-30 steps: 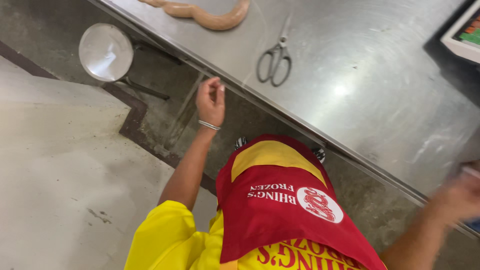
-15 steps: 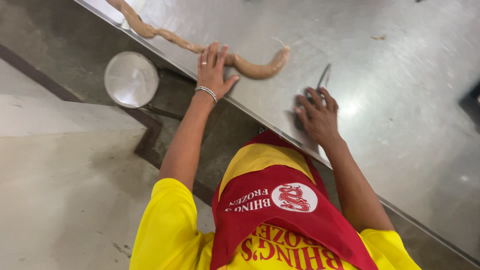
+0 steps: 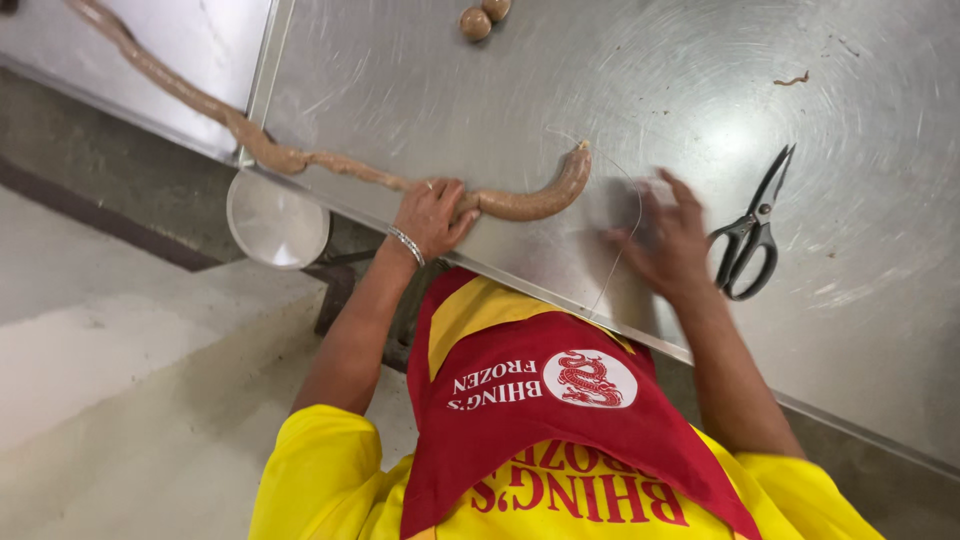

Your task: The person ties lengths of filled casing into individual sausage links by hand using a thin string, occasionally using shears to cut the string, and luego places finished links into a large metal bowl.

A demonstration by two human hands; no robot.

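A long, pale brown sausage (image 3: pixel 530 200) snakes across the steel table (image 3: pixel 880 330), its curved end near the table's front edge. My left hand (image 3: pixel 430 215), with a bracelet on the wrist, lies over the sausage and grips it a little back from that end. My right hand (image 3: pixel 665 240) is blurred by motion, with fingers spread over the table between the sausage end and black-handled scissors (image 3: pixel 745 240). A thin thread (image 3: pixel 628 235) runs from the sausage tip past this hand and over the table edge. Whether the hand pinches the thread is unclear.
Two small round balls (image 3: pixel 475 20) lie at the far side of the table. A small scrap (image 3: pixel 795 78) lies at the upper right. A round metal disc (image 3: pixel 277 220) sits below the table edge on the left. The sausage continues over a lighter metal surface (image 3: pixel 190 40).
My left hand slid along the sausage and closed over it. My right hand left the scissors and swung left toward the sausage end. The view shifted right.
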